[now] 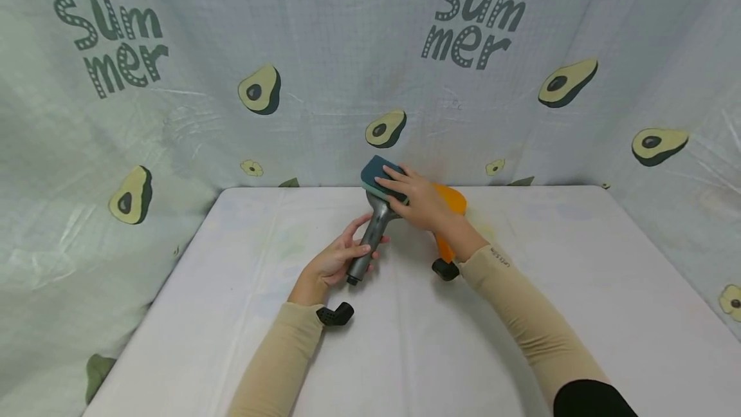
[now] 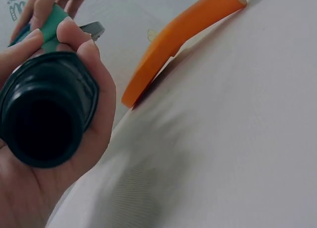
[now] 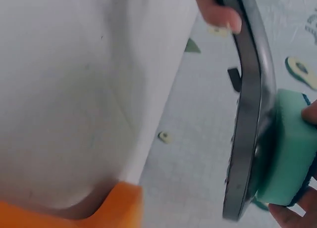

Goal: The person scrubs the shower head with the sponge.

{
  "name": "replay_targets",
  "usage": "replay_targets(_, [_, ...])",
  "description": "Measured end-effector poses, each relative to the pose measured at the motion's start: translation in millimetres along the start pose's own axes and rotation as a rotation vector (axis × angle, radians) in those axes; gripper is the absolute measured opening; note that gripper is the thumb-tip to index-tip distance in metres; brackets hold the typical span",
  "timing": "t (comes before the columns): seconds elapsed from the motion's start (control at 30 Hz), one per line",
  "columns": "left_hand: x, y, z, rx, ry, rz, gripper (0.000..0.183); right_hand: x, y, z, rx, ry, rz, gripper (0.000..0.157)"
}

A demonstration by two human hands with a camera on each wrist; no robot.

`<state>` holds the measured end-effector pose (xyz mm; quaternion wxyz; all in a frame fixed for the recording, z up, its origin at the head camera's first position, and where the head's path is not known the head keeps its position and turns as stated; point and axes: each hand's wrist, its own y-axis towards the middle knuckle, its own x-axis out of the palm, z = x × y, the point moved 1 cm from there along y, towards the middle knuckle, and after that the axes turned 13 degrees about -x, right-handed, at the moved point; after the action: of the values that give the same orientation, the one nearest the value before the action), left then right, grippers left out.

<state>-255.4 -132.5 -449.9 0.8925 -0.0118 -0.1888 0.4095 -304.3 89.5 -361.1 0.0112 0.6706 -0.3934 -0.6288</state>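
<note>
My left hand (image 1: 336, 259) grips the handle of a grey handheld shower head (image 1: 375, 230), raised at a tilt over the table. In the left wrist view the dark hollow end of the handle (image 2: 42, 124) faces the camera. My right hand (image 1: 427, 204) holds a green sponge (image 3: 290, 144) with a dark blue scouring layer, fingers spread over that layer and along the sides. The sponge's green side lies against the rounded back of the shower head (image 3: 247, 134). From above, sponge and right hand cover most of the shower head's wide end.
An orange object with a long curved handle (image 2: 168, 40) lies on the white-covered table (image 1: 260, 288), partly behind my right forearm. A curtain (image 1: 324, 50) printed with avocados and lettering hangs beyond the table's far edge. Small black wrist devices (image 1: 336, 314) stick out from both sleeves.
</note>
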Motion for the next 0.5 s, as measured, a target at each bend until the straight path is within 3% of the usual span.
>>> replay_targets(0.13, [0.6, -0.3, -0.3, 0.002, -0.008, 0.002, 0.072, -2.8, -4.3, 9.9, 0.137, 0.062, 0.001, 0.047])
replay_targets(0.23, [0.5, 0.2, -0.2, 0.004, -0.009, -0.008, 0.073, -3.8, -5.8, 11.4, 0.148, 0.013, 0.006, 0.047])
replay_targets(0.33, [-0.1, 0.7, -0.3, 0.011, -0.005, -0.01, 0.073, -0.5, -5.8, 5.7, 0.038, -0.087, 0.0, 0.045])
replay_targets(0.5, [-1.6, -0.2, 0.7, 0.011, -0.002, 0.007, 0.074, 9.7, -5.8, -11.2, -0.259, -0.21, -0.025, 0.041])
